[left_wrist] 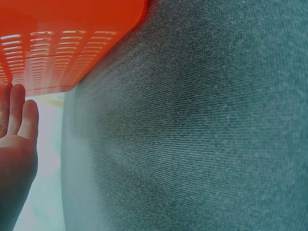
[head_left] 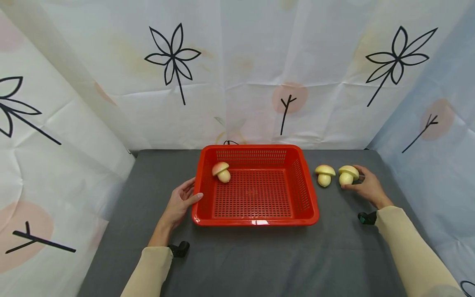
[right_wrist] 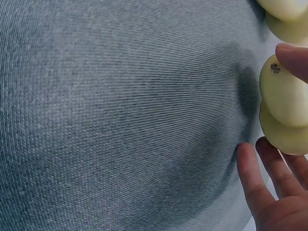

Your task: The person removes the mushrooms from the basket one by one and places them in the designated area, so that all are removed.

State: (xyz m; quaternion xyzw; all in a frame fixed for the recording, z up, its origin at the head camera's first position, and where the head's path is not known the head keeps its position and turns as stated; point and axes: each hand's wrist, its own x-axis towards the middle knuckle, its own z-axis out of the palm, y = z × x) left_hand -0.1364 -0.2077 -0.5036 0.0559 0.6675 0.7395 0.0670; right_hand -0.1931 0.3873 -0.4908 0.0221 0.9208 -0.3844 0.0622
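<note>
In the head view my left hand [head_left: 180, 202] holds the left side of a red plastic basket [head_left: 256, 222], thumb over the rim and fingers along the outer wall. The left wrist view shows those fingers extended close to the slotted wall [left_wrist: 43, 53]. My right hand [head_left: 367, 187] pinches a pale yellow toy mushroom [head_left: 346, 176] at the far right, thumb at the stem's base and fingers by the cap. A similar mushroom [head_left: 324, 176] stands just left of it. Inside the basket, near its back left corner, a mushroom with a pinkish cap [head_left: 220, 167] leans tilted.
A grey cloth covers the table [head_left: 252, 260]. White printed curtains [head_left: 241, 70] hang behind it and on both sides. Each wrist wears a small black camera, such as the left camera [head_left: 179, 249].
</note>
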